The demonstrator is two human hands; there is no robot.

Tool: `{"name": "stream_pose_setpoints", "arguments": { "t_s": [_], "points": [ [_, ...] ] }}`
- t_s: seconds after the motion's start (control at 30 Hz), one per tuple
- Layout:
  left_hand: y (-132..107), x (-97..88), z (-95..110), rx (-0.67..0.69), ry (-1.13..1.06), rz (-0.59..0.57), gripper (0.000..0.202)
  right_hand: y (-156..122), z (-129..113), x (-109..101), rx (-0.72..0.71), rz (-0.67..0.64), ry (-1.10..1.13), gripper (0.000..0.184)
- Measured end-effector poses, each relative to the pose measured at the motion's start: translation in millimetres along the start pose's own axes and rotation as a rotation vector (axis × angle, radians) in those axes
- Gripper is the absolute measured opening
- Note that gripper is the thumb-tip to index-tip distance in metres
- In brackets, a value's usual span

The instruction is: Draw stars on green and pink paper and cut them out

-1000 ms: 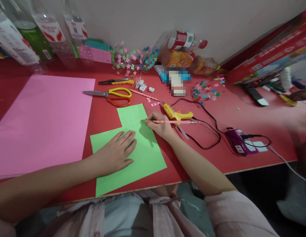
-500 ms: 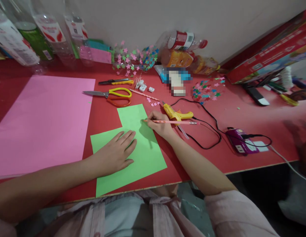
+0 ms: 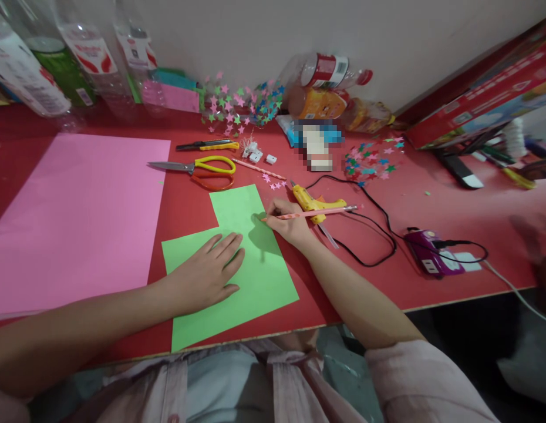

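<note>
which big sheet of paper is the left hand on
The green sheet: the left hand lies spread on it. The pink sheet, farther left, has no hand on it.

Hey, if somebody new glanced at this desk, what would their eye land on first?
Most likely the bright green paper at the middle of the red table, with the left hand flat on it and the right hand holding a pink pencil at its right edge. Next, perhaps, the large pink sheet on the left, then the yellow glue gun just beyond the right hand.
</note>
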State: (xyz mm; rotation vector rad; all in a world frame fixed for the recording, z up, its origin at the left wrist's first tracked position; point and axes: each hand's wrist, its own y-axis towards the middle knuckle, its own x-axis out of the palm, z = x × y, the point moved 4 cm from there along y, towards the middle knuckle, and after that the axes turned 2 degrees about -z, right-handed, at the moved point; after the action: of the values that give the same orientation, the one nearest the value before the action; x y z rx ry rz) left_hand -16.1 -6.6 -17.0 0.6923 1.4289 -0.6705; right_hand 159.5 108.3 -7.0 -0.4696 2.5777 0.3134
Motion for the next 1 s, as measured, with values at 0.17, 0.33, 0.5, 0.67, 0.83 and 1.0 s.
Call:
{"name": "stream_pose_setpoints", "arguments": {
  "t_s": [0.17, 0.33, 0.5, 0.67, 0.83, 1.0],
  "points": [
    [0.1, 0.6, -0.3, -0.001, -0.005, 0.002, 0.062, -0.5, -1.3, -0.3, 0.012, -0.002, -0.004, 0.011],
    [-0.1, 0.6, -0.1, 0.0, -0.013, 0.003, 0.062, -1.3, -0.9, -0.1, 0.02, -0.001, 0.004, 0.01],
    [0.0, 0.7, -0.3, 0.0, -0.015, -0.008, 0.062, -2.8, 2.4, -0.1, 0.009, 0.004, -0.028, 0.011],
    [-0.2, 1.3, -0.6, 0.005, -0.014, -0.015, 0.063, -3.6, 5.9, 2.7, 0.007, -0.011, 0.006, 0.011],
    [-0.6, 1.1, -0.7, 0.001, -0.008, -0.011, 0.061, -3.4, 4.7, 5.3, 0.028, -0.019, -0.01, 0.007],
    [0.0, 0.4, -0.9, -0.003, -0.001, -0.015, 0.062, -3.0, 2.6, 6.2, 0.015, -0.031, -0.002, 0.007]
  ]
}}
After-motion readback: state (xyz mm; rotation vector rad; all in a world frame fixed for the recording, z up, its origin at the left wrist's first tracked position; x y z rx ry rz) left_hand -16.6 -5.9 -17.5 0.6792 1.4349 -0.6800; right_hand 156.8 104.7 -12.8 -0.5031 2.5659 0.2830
